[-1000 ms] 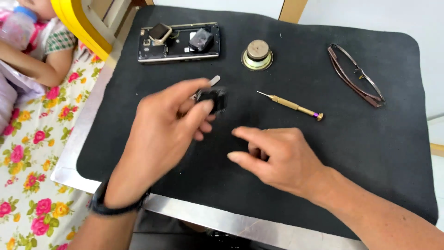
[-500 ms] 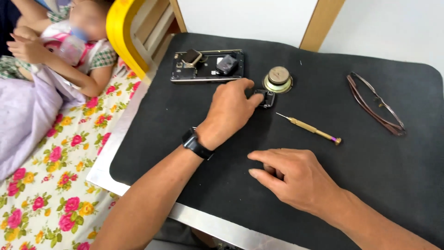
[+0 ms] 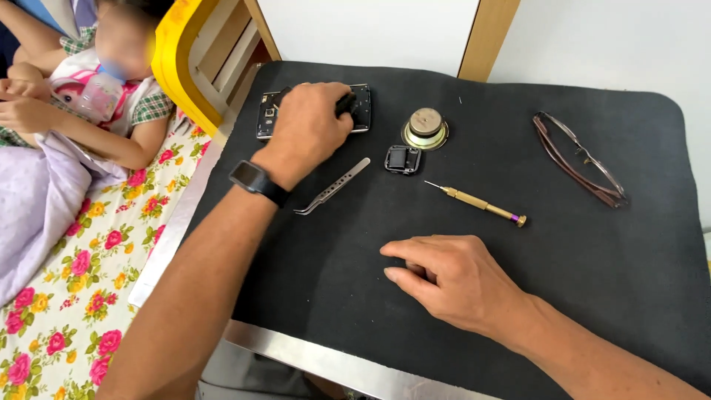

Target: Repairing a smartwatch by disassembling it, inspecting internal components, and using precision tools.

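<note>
My left hand reaches to the far side of the black mat and lies over an opened flat device. Its fingers close on a small dark part that sits on the device. Just below this hand, bent metal tweezers lie loose on the mat. A small black square part lies to their right. My right hand rests on the near mat, fingers curled under, with nothing visible in it.
A round speaker stands beside the device. A brass screwdriver lies mid-mat and folded glasses at the right. A child lies on a floral sheet to the left, by a yellow frame.
My left hand has put down the tweezers and the black square part and moved up onto the opened device. My right hand has stayed in place on the mat.
</note>
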